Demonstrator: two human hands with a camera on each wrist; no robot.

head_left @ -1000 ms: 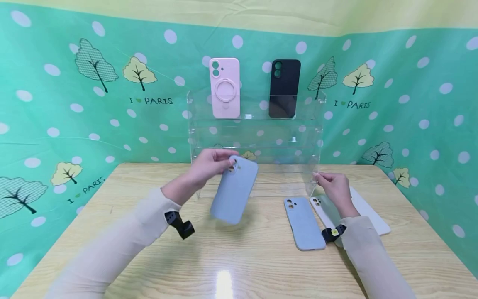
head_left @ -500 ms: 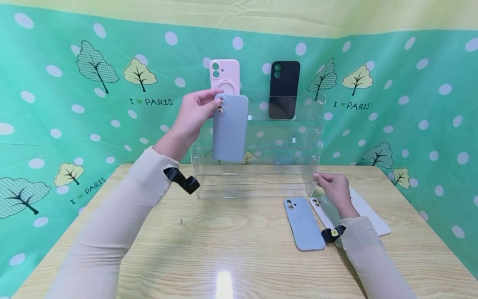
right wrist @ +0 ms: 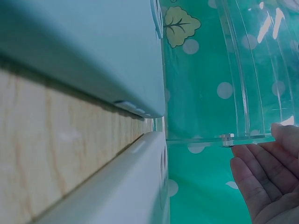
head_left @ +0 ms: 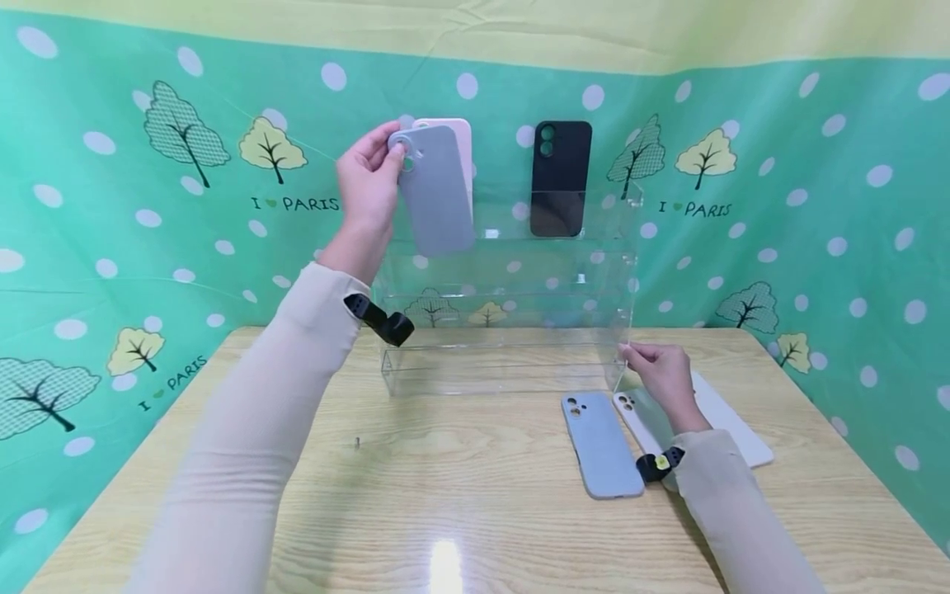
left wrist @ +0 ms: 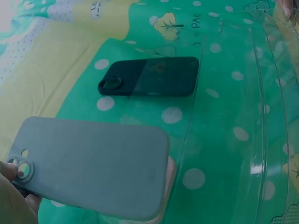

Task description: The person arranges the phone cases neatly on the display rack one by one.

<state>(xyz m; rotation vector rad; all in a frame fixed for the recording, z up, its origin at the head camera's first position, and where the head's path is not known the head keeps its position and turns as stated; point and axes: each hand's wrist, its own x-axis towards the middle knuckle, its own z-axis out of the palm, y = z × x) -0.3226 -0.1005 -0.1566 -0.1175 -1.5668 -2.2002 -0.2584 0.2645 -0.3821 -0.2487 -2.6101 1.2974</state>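
My left hand [head_left: 369,190] pinches a grey-blue phone case [head_left: 438,194] by its camera-hole corner. The case is raised, slightly tilted, and overlaps a pink phone case [head_left: 463,134] on the top tier of a clear acrylic display stand [head_left: 512,381]. The left wrist view shows thumb and fingertips at the camera ring of the grey-blue case [left wrist: 93,163]. To the right on that tier leans a black phone case [head_left: 560,177]. My right hand [head_left: 663,378] holds the stand's lower right side edge between thumb and fingers; in the right wrist view the thumb lies over the clear panel [right wrist: 252,139].
On the table [head_left: 460,487], right of the stand's front, lie a light blue phone case [head_left: 604,450], a pale-edged greenish case [head_left: 653,419] partly under my right wrist, and a white case [head_left: 731,425]. A tiny object [head_left: 357,443] lies left of centre. A patterned cloth [head_left: 297,272] hangs behind.
My left hand has lifted the grey-blue case from low over the table up to the top tier, then slightly left, covering most of the pink case. My right hand stays on the stand.
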